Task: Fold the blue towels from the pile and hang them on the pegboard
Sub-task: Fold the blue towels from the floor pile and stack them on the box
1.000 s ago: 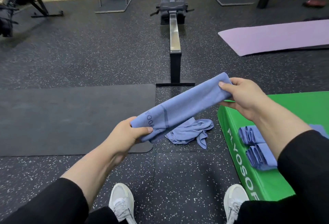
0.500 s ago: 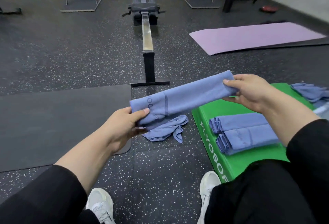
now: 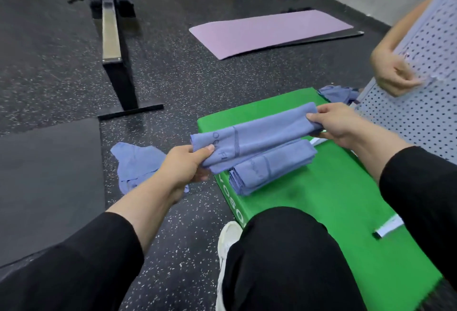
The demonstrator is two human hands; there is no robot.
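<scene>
A folded blue towel point(image 3: 262, 135) is stretched between my hands just above the green plyo box point(image 3: 321, 199). My left hand point(image 3: 185, 165) pinches its near end and my right hand point(image 3: 338, 123) grips its far end. Under it, a folded blue towel point(image 3: 274, 167) lies on the box top. An unfolded blue towel point(image 3: 133, 162) lies crumpled on the floor to the left of the box. Another crumpled blue towel point(image 3: 338, 93) sits at the box's far corner. The white pegboard point(image 3: 425, 88) stands at the right.
Another person's hand point(image 3: 393, 76) is in front of the pegboard. A black mat point(image 3: 47, 174) lies on the floor at left, a purple mat point(image 3: 269, 31) beyond the box. A rowing machine rail point(image 3: 113, 46) runs away at the upper left. My knee point(image 3: 284, 249) is beside the box.
Both hands have carried the folded towel to the right, from over the floor to over the green box. The view has turned right, showing the pegboard and another person's hand.
</scene>
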